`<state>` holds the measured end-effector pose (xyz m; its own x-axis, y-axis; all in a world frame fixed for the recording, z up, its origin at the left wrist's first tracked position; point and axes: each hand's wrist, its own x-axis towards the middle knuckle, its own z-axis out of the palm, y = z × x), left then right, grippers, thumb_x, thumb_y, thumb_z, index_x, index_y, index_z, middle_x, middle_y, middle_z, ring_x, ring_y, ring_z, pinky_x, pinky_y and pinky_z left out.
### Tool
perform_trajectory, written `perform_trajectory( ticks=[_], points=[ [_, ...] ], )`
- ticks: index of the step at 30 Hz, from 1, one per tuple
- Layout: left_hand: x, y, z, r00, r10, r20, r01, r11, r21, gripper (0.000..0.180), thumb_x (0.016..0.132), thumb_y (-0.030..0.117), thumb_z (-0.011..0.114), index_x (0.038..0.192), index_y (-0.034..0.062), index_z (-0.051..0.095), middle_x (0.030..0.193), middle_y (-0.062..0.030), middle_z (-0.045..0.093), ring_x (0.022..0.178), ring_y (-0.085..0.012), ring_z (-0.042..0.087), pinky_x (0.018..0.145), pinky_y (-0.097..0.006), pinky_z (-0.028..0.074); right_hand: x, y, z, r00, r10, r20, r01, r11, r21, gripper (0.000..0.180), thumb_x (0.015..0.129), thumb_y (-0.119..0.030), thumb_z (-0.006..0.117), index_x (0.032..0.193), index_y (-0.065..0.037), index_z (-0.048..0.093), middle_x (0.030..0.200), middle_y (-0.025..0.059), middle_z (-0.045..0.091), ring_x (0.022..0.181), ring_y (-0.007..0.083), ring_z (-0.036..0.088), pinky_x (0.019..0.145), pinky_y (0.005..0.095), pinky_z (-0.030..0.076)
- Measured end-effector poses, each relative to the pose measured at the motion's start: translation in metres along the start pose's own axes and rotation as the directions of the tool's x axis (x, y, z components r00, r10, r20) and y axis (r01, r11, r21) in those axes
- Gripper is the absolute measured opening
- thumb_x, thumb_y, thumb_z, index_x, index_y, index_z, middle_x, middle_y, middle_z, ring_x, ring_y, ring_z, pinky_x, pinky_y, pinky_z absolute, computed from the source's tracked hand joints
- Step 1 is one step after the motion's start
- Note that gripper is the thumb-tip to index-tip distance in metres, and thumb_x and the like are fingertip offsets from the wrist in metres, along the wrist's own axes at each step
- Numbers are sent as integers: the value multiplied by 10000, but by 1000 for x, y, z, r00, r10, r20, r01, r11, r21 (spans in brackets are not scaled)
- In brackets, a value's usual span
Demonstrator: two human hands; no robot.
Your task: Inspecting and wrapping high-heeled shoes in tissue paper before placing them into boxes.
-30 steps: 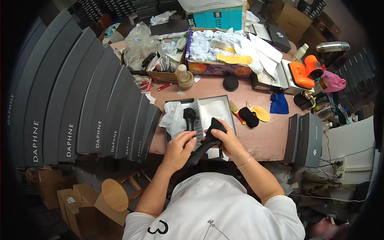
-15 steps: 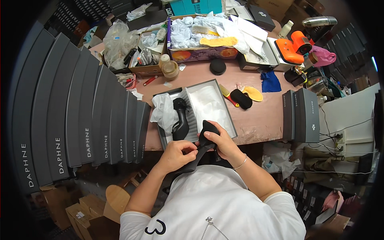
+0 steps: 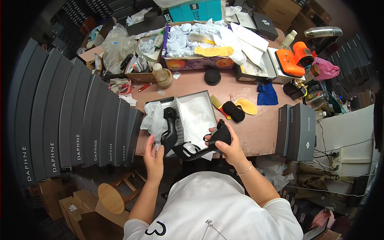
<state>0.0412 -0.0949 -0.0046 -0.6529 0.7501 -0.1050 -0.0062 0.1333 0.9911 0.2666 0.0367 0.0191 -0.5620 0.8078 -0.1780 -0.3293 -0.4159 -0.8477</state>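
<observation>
So the right hand (image 3: 230, 145) is wrapped round the heel end of a black strappy shoe (image 3: 221, 136) over an open grey cardboard shoebox (image 3: 195, 95), guessing that leaves its front clear, while the left hand (image 3: 153, 161), fingers loosely spread, is right by another smooth black shoe (image 3: 170, 137) lying inside.
</observation>
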Motion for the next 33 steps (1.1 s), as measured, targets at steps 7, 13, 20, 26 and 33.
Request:
perform_trajectory(
  ticks=[7,13,20,26,33],
  points=[
    [-8,28,53,702,-477,529,710,528,-465,505,967,237,504,1415,86,325,1255,-103,544,1111,-179,554,938,-322,448,-20,-3,50,605,-145,783,794,184,-579,674,680,-243,834,1262,-87,533,1399,201,330,1255,361,399,1077,469,315],
    [25,-2,56,911,-10,412,186,902,-390,501,950,168,561,1385,29,356,1084,-41,584,956,-99,556,857,-232,444,-29,18,15,939,-157,307,344,492,-800,811,672,-293,832,1322,-19,431,1349,199,414,1227,351,450,1012,394,393],
    [36,9,59,761,-61,646,377,852,-364,343,967,194,531,1261,21,494,1050,-30,599,914,-102,572,792,-238,464,-31,24,24,941,-166,294,336,552,-763,671,709,-240,799,1261,-11,494,1011,130,601,956,268,571,843,344,450],
    [34,-9,54,642,-162,749,649,635,-419,277,978,207,493,1203,46,504,1016,-90,589,780,-172,620,683,-290,526,-31,24,30,919,-230,322,388,371,-844,461,710,-272,790,1091,-61,637,665,21,561,615,169,524,666,301,402],
    [32,-22,45,651,-184,736,651,635,-417,293,969,225,513,1195,39,499,1001,-84,585,775,-167,615,690,-294,528,-30,30,35,937,-168,308,350,417,-839,421,754,-269,758,1094,-56,634,734,57,615,684,196,584,716,314,428]
  ],
)
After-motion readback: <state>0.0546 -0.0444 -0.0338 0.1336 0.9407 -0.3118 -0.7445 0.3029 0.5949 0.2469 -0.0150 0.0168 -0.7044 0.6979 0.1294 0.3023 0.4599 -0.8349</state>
